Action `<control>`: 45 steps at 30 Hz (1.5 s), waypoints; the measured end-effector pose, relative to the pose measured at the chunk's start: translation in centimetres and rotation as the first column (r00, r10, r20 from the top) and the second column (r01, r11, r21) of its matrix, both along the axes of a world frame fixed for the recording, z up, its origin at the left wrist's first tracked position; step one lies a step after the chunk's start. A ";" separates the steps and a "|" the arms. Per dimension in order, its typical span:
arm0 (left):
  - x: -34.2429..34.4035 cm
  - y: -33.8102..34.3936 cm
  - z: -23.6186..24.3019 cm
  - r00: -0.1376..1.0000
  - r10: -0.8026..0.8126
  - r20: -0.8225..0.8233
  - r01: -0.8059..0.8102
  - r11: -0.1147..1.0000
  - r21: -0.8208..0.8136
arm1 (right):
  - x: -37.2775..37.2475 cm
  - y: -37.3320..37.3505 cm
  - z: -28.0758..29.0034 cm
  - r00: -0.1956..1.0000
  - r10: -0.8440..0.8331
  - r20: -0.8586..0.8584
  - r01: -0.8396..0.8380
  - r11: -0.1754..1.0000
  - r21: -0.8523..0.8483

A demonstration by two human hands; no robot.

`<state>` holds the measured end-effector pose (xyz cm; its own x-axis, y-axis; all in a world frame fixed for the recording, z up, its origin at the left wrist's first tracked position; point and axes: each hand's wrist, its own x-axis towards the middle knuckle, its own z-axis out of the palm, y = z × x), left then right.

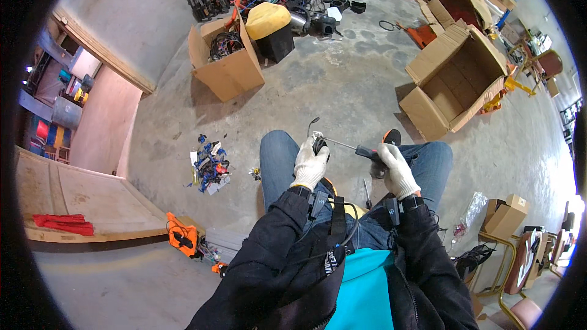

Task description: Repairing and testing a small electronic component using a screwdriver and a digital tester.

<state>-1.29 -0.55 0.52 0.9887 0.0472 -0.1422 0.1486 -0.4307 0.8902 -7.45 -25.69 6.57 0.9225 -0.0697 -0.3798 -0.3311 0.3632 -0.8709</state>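
My left hand (pixel 309 166), in a white knit glove, is closed around a small black part (pixel 318 143) with a pale metal piece at its top. A short dark stalk or wire sticks up beyond it. What exactly the part is cannot be made out. In my gloved right hand (pixel 398 172) is a dark cordless screwdriver (pixel 368 154), gripped by its handle. Its long thin bit points left, with the tip at or very near the part. Both hands are above my knees. Below them, a hand screwdriver (pixel 367 190) lies between my legs.
A pile of small blue and black scraps (pixel 211 164) lies on the floor to the left. Ahead stand a cardboard box (pixel 229 76) of cables and a black bin with a yellow lid (pixel 268 21). Open cardboard boxes (pixel 449 85) are at right; an orange tool case (pixel 181 235) sits lower left.
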 end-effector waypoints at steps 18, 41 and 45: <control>0.0 0.0 -0.2 1.000 0.010 -0.009 -0.010 0.999 -0.031 | 0.0 0.6 0.2 1.000 -0.014 -0.001 0.014 0.996 -0.091; -0.2 -0.2 0.0 1.000 -0.005 0.010 0.004 0.999 0.035 | 0.0 -0.2 0.8 0.986 0.024 -0.166 -0.065 0.967 -0.248; -0.3 0.0 0.0 1.000 0.004 0.001 -0.004 0.997 0.075 | -0.2 0.1 -0.1 1.000 -0.022 -0.005 0.021 0.993 -0.112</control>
